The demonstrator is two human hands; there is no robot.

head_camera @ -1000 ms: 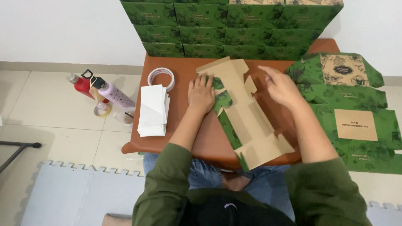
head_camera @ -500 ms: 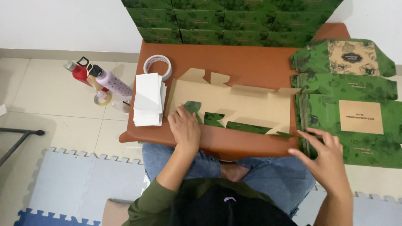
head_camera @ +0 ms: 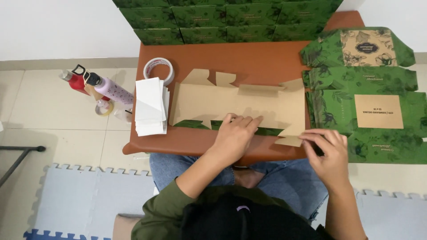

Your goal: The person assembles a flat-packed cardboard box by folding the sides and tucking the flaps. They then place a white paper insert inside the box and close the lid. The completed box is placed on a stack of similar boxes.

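A flat, unfolded cardboard box blank lies brown side up across the low brown table, its green printed side showing at the near edge. My left hand presses flat on the blank's near edge, fingers spread. My right hand pinches a small brown flap at the blank's near right corner.
A stack of white paper sheets and a tape roll sit at the table's left. Folded green boxes line the far edge. Flat green box blanks are stacked at right. Two bottles stand on the floor at left.
The blank has been turned from standing diagonal to lying flat lengthwise. My left hand moved to its near edge, and my right hand came from the green stack to the corner flap.
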